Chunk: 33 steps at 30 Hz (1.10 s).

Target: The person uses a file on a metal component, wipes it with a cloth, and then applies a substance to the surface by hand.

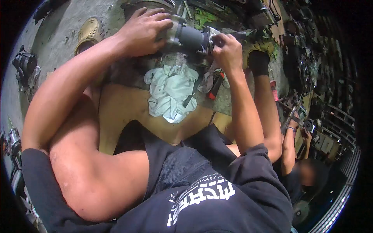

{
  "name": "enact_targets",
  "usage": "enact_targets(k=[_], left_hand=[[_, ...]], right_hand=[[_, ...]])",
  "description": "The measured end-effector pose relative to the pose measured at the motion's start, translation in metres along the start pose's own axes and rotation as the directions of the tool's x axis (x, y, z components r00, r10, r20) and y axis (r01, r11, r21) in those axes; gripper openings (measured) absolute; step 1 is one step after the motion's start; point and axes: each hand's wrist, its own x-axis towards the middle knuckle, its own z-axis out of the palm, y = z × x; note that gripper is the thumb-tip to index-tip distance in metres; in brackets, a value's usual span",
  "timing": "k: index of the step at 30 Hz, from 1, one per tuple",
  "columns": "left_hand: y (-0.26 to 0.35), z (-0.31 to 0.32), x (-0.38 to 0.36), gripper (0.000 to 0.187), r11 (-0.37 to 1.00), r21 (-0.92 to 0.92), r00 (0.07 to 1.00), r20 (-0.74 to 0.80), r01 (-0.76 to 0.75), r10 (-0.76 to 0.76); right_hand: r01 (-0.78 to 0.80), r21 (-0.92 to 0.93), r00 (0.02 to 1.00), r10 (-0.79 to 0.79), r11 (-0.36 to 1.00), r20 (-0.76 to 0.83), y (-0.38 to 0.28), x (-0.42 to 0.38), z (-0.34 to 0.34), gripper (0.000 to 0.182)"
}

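Note:
A cylindrical metal part with a dark middle band [190,37] lies crosswise at the top centre. My left hand [145,33] is wrapped over its left end, the fingers curled on the silvery housing. At the right end, my right hand [226,52] has its fingers bent and pinched at the metal end piece [211,38]; what lies between the fingertips is too small to make out. Below the part, a crumpled pale cloth [173,91] rests on the floor. A red and black tool [216,86] lies to the right of the cloth, under my right forearm.
Cardboard [116,103] covers the floor between my legs. Dark machine parts [25,64] stand at the far left. A wrench [188,11] lies behind the cylinder. Another person [288,151] works at the right, near shelves crowded with metal parts [326,136].

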Motion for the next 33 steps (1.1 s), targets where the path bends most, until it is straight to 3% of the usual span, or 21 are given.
enact_targets(k=[8, 9, 10, 12, 17, 23, 26, 33], left_hand=[[0.003, -0.002, 0.003, 0.053, 0.999, 0.033, 1.000, 0.016, 0.011, -0.011], [0.003, -0.002, 0.003, 0.053, 0.999, 0.033, 1.000, 0.019, 0.008, -0.008], [0.002, -0.001, 0.003, 0.053, 1.000, 0.030, 1.000, 0.022, 0.004, -0.005], [0.001, -0.001, 0.003, 0.053, 1.000, 0.020, 1.000, 0.024, 0.000, -0.001], [0.000, -0.002, 0.000, 0.053, 1.000, 0.014, 1.000, -0.009, -0.015, 0.015], [0.001, 0.000, 0.002, 0.052, 1.000, 0.018, 1.000, -0.001, -0.001, 0.001], [0.001, -0.001, 0.001, 0.051, 1.000, 0.022, 1.000, 0.005, 0.000, 0.000], [-0.001, 0.001, 0.001, 0.050, 1.000, 0.020, 1.000, -0.006, -0.009, 0.009]], right_hand=[[0.055, 0.045, 0.998, -0.053, 0.997, -0.043, 0.019, 0.040, 0.022, 0.026], [0.160, -0.081, 0.987, -0.161, 0.984, -0.002, 0.020, 0.048, 0.024, 0.028], [0.153, -0.083, 0.988, -0.154, 0.985, -0.005, 0.021, 0.048, 0.026, 0.028], [-0.026, -0.040, 0.999, 0.024, 0.999, -0.032, 0.016, 0.047, 0.029, 0.030], [0.043, 0.052, 0.998, -0.041, 0.998, -0.049, 0.000, 0.003, 0.012, 0.022], [0.000, 0.169, 0.998, -0.011, 0.986, 0.066, -0.013, -0.055, -0.018, 0.025], [-0.027, 0.167, 0.989, 0.002, 0.986, 0.148, -0.008, -0.054, -0.027, 0.023], [0.119, 0.174, 0.991, -0.128, 0.978, 0.041, -0.012, -0.011, 0.005, 0.012]])
